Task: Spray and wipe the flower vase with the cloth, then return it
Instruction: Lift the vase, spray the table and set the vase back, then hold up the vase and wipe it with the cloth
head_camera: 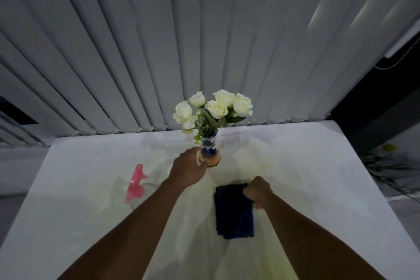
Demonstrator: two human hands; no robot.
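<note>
A small white vase (208, 146) with a blue flower pattern holds white roses (217, 107) and stands upright on the white table (295, 166), near its far edge. My left hand (189, 168) is wrapped around the vase's lower part. A folded dark blue cloth (233, 213) lies flat on the table nearer to me. My right hand (258, 191) pinches the cloth's upper right corner. A spray bottle with a pink trigger head (136, 183) and a clear body stands to the left of my left arm, untouched.
Grey vertical blinds (204, 41) hang right behind the table's far edge. Beyond the table's right edge, dark cables and some greenery (391, 161) lie on the floor.
</note>
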